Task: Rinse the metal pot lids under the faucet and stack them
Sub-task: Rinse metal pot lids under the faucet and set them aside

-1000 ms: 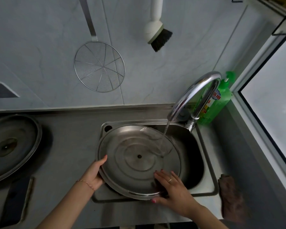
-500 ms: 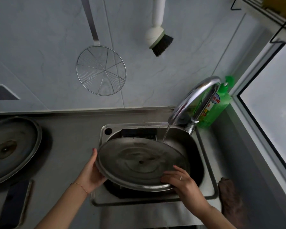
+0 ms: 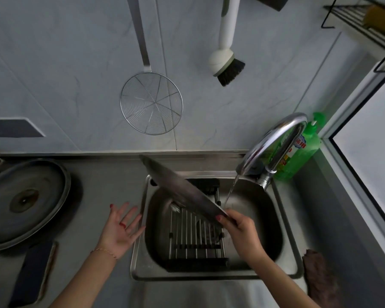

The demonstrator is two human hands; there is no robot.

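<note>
A large round metal pot lid [image 3: 182,190] stands tilted on edge above the sink [image 3: 285,238], seen nearly edge-on. My right hand [image 3: 240,234] grips its near rim. My left hand [image 3: 122,227] hovers open, palm up, over the counter just left of the sink, apart from the lid. Water runs from the curved faucet [image 3: 273,141] into the basin, just right of the lid. A second metal lid [image 3: 25,201] lies flat on the counter at the left.
A wire rack [image 3: 196,234] sits in the sink bottom. A green soap bottle [image 3: 302,152] stands behind the faucet. A brown cloth [image 3: 318,274] lies at the right, a dark phone [image 3: 31,274] at the near left. A wire skimmer [image 3: 151,103] and brush [image 3: 227,65] hang on the wall.
The lid went from lying flat over the sink to tilted up on edge. My left hand let go of its rim and opened; my right hand keeps hold.
</note>
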